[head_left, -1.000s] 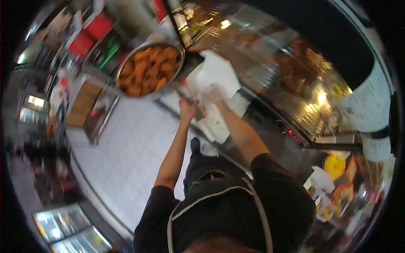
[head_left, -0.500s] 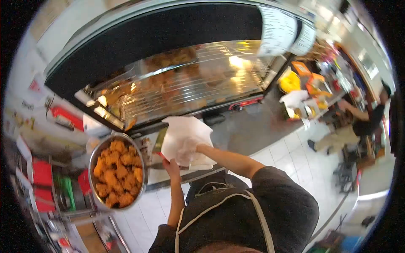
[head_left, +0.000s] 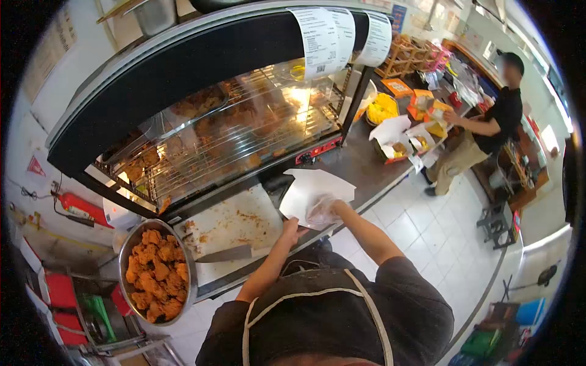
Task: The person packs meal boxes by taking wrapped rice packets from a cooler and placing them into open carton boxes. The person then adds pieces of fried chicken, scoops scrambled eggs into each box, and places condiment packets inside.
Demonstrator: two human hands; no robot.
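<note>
Where the bowl is set beside the board, its chicken seems within easy reach. The knife lies flat along the board's near side, probably to stay handy. Our left hand curls its grip round the box's near corner, apparently steadying it at the worktop's edge. Our gloved right hand dips inside; we cannot tell how open its grip is or whether it holds anything.
</note>
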